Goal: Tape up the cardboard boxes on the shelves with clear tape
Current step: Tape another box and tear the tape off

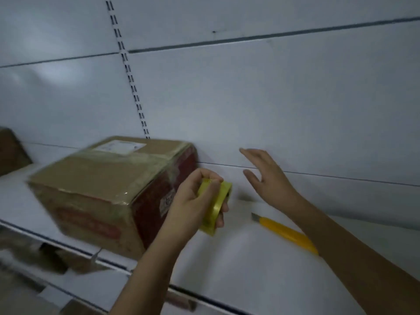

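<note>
A brown cardboard box (106, 189) with a white label and a red side sits on the white shelf (250, 269); shiny clear tape runs over its top and edges. My left hand (193, 201) grips a yellowish roll of clear tape (216, 206) just right of the box's red side. Further right, my right hand (266, 176) hovers above the shelf with fingers spread and holds nothing. Under my right forearm a yellow utility knife (284, 233) lies on the shelf, blade end pointing left.
Another cardboard box (11, 151) shows partly at the far left edge. The white back panel (250, 98) with a slotted upright (131, 80) rises behind the shelf. Below the shelf's front edge, blurred brown cardboard (68, 260) sits on a lower level.
</note>
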